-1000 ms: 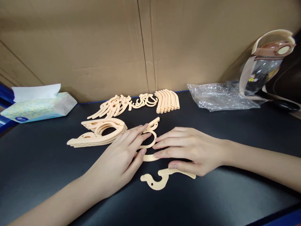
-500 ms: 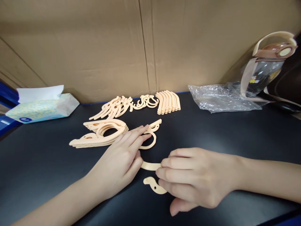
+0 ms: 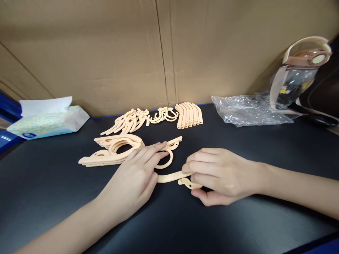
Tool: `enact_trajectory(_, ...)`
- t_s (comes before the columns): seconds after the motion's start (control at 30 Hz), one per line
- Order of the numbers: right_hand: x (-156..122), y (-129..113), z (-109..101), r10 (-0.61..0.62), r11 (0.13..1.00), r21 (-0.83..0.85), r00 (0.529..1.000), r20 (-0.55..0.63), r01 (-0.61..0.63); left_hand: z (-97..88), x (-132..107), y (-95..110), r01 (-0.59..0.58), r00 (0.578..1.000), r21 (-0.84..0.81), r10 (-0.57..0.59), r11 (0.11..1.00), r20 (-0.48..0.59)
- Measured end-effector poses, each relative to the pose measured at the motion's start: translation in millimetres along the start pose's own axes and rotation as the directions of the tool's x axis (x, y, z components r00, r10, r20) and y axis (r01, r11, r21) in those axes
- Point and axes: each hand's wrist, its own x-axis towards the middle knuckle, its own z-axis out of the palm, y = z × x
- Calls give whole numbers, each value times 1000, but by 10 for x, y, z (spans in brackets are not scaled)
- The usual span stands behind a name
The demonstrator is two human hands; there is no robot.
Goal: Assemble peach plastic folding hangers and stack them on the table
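My left hand point(image 3: 141, 173) lies over a cream plastic piece with a ring point(image 3: 169, 162) and a straight arm point(image 3: 174, 140), which looks like part of a folding clothes hanger. Its fingers rest across this piece, pressing it to the table, and its thumb side meets one end of a curved hanger arm point(image 3: 171, 177). Closed over that arm's other end is my right hand point(image 3: 221, 173). Its thumb and fingers also hold a small wavy cream piece with a hole point(image 3: 186, 183), partly hidden by them. Just beyond my left hand lies a stack of similar cream hangers point(image 3: 106, 160).
Several loose hanger arms point(image 3: 128, 120), small hooks point(image 3: 161, 115) and a row of curved strips point(image 3: 189, 114) lie along the cardboard wall point(image 3: 106, 53). A tissue pack point(image 3: 53, 120) stands left. Clear plastic wrap point(image 3: 238, 109) and a drinking bottle point(image 3: 300, 83) are at right.
My right hand has moved away from me and tilted, bringing the small wavy piece up beside the curved arm. That arm's right end has swung upward. My left hand has barely moved.
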Motion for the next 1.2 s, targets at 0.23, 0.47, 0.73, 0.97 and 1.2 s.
enact_trajectory(0.23, -13, 59, 9, 186, 982, 78, 961, -205, -174, 9, -3, -6, -14, 1000, 35, 14, 999, -6)
enact_trajectory(0.47, -84, 184, 9, 522, 853, 136, 833, -183, -505, 4, -4, 13, -29, 1000, 11, 29, 1000, -5)
enact_trajectory(0.73, -59, 204, 7, 565, 824, 108, 820, -89, -556, 20, 16, -2, -85, 996, 69, 87, 994, -27)
enact_trajectory(0.97, 30, 260, -334, 545, 836, -55, 838, -36, -546, -67, 82, 114, -95, 995, 57, 97, 994, -38)
enact_trajectory(1.2, 38, 261, -451, 493, 864, -186, 859, 135, -467, -64, 200, 376, -230, 973, -16, 230, 973, 0)
